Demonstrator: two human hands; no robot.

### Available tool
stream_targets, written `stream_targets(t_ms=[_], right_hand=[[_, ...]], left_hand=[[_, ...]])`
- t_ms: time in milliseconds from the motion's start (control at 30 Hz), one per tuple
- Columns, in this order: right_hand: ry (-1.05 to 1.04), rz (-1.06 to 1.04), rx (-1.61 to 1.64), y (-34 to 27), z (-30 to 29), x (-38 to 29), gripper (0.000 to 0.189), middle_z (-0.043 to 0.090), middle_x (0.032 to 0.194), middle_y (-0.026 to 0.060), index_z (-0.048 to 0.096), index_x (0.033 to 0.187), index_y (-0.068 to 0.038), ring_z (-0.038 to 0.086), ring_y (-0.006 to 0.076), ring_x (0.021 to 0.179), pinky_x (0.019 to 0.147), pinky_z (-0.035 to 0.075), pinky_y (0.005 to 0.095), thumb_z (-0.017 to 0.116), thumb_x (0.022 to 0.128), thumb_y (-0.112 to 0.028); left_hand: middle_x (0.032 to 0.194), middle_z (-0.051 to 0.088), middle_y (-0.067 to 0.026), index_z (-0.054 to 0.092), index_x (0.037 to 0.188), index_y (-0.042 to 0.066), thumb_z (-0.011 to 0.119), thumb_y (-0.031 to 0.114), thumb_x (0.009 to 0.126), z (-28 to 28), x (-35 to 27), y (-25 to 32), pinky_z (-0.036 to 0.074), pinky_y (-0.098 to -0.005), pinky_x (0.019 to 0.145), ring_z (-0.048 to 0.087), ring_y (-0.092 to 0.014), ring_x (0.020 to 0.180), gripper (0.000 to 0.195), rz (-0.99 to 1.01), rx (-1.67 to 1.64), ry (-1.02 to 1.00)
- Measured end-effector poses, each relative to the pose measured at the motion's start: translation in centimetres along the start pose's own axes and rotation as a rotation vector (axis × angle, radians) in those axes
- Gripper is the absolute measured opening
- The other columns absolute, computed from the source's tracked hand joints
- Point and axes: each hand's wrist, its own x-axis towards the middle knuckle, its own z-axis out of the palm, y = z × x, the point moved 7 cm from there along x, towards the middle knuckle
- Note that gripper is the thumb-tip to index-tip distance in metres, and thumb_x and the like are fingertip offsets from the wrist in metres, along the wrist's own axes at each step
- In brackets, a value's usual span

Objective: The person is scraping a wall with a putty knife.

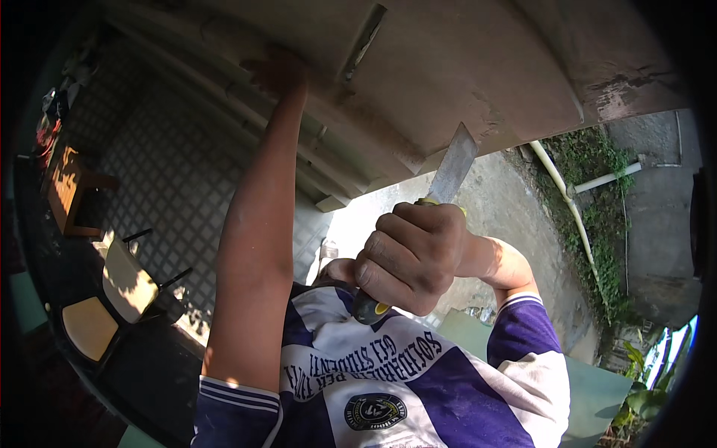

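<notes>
My right hand [417, 255] is wrapped around the dark handle with yellow parts [372, 308] of a scraper. Its flat metal blade [452, 165], worn and slanted at the tip, points up and away from my chest, beside the edge of a beige-brown wall-like surface [431, 73]. Whether the blade touches that surface, I cannot tell. My left arm reaches far forward, and my left hand [277, 73] rests with fingers spread in shadow against the stepped moulding [330, 151] of the surface. A narrow slot [364, 42] is cut into it near that hand.
Peeling patches [616, 101] mark the surface at the upper right. A tiled floor [173, 145] lies below on the left, with a wooden stool [67, 193] and a chair [129, 277]. White pipes [566, 190] run past plants and concrete [504, 207] on the right.
</notes>
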Motion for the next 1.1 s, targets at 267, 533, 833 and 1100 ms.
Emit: stream_targets(t_ms=[267, 533, 833, 1100], right_hand=[[0.06, 0.099, 0.11, 3.5, -2.1, 1.2, 0.039, 0.032, 0.053, 0.0001, 0.04, 0.056, -0.009, 0.037, 0.0143, 0.04, 0.037, 0.031, 0.029, 0.071, 0.081, -0.006], [0.489, 0.491, 0.11, 5.9, -8.7, -1.7, 0.045, 0.041, 0.05, 0.0037, 0.038, 0.064, -0.006, 0.04, 0.0127, 0.04, 0.039, 0.035, 0.0265, 0.047, 0.101, -0.03], [0.795, 0.479, 0.221, 4.7, -10.0, -2.4, 0.044, 0.023, 0.048, -0.0041, 0.026, 0.059, -0.019, 0.015, 0.0063, 0.039, 0.039, 0.016, 0.0233, 0.036, 0.101, -0.027], [0.891, 0.669, 0.124, 6.1, -8.4, -3.3, 0.049, 0.02, 0.047, -0.004, 0.021, 0.058, -0.018, 0.018, 0.0066, 0.039, 0.039, 0.016, 0.023, 0.029, 0.104, -0.034]], left_hand=[[0.121, 0.047, -0.0319, 0.016, 0.148, 0.003, 0.043, 0.051, 0.094, -1.1, -1.4, 0.2, 0.052, -0.0523, 0.083, 0.058, -0.045, 0.105, 0.077, -0.067, -0.04, -0.025], [0.121, 0.048, -0.0324, 0.015, 0.149, 0.002, 0.044, 0.05, 0.094, -1.2, -2.4, 1.0, 0.051, -0.0537, 0.084, 0.056, -0.047, 0.106, 0.078, -0.088, -0.085, -0.061], [0.119, 0.049, -0.0312, 0.019, 0.149, 0.001, 0.041, 0.053, 0.095, -0.5, -0.7, -0.3, 0.051, -0.0507, 0.081, 0.059, -0.043, 0.102, 0.078, 0.021, -0.069, 0.067], [0.119, 0.049, -0.0319, 0.017, 0.148, 0.001, 0.043, 0.054, 0.094, -1.5, -0.2, -0.7, 0.052, -0.0526, 0.081, 0.059, -0.044, 0.101, 0.08, -0.01, -0.056, 0.057]])
